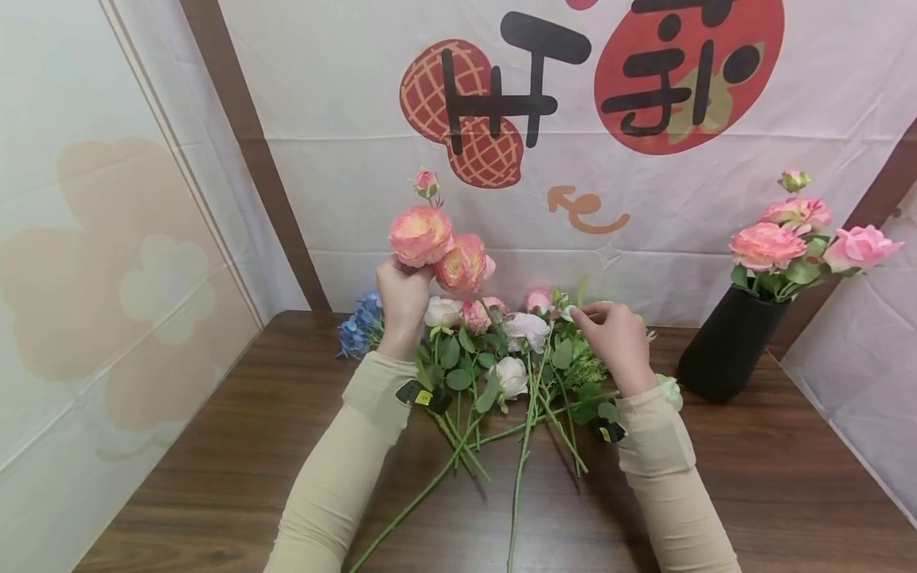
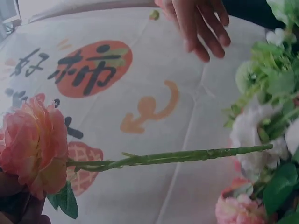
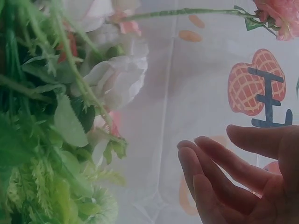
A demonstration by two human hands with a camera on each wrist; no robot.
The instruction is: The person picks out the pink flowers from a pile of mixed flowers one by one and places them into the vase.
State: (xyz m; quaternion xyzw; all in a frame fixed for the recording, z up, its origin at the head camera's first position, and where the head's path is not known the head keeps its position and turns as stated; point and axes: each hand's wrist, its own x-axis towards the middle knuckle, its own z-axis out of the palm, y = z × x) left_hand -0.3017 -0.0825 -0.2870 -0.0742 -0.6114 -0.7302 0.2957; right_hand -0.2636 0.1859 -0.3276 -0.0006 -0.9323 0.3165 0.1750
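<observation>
My left hand [image 1: 403,298] grips a pink-and-orange artificial flower stem close under its blooms, raised above the pile. That spray [image 1: 421,236] carries two full heads with a small bud above them. In the left wrist view its green stem [image 2: 187,155] extends from the bloom toward the pile of flowers. The right hand [image 1: 618,338] hovers by the far right side of the pile, fingers loosely bent and holding nothing, as the right wrist view shows. Under both hands lie white flowers [image 1: 526,330], pink blooms and green leaves, their long stems pointing toward me.
A black vase [image 1: 729,346] with several pink flowers [image 1: 768,245] stands at the right of the wooden table [image 1: 236,454]. A blue hydrangea [image 1: 361,326] lies at the pile's left end. A printed cloth backdrop [image 1: 344,191] hangs behind the table.
</observation>
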